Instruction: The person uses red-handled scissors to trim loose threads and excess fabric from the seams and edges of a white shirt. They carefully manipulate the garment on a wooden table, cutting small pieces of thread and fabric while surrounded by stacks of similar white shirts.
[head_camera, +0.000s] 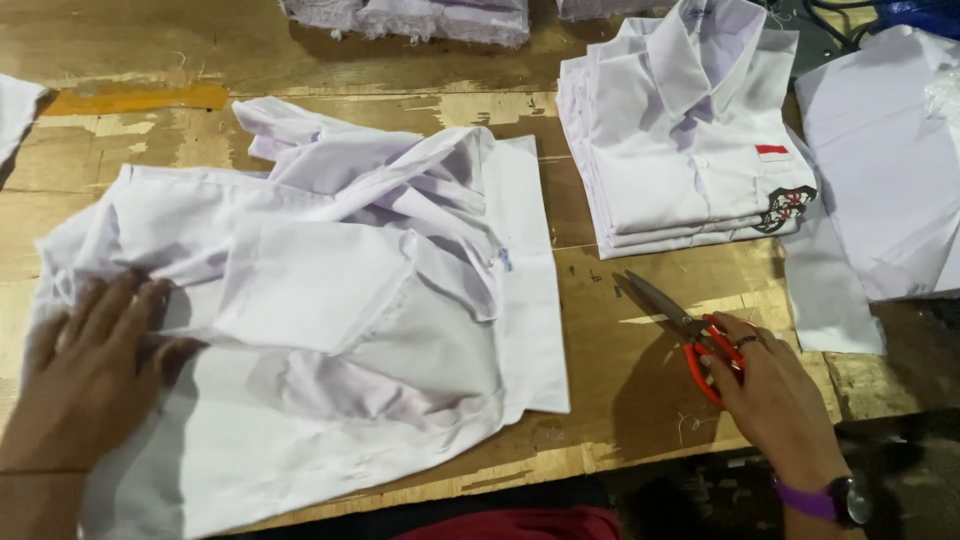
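A white shirt lies spread and crumpled on the wooden table. My left hand rests flat on the shirt's lower left part, fingers apart. My right hand lies on the red handles of a pair of scissors, which rest on the table right of the shirt with grey blades shut and pointing up-left. A ring is on one finger and a purple-strapped watch on the right wrist.
A stack of folded white shirts with a small red-and-white patch sits at the back right. More white cloth lies at the far right, and folded fabric along the back edge. The table's front edge runs just below my hands.
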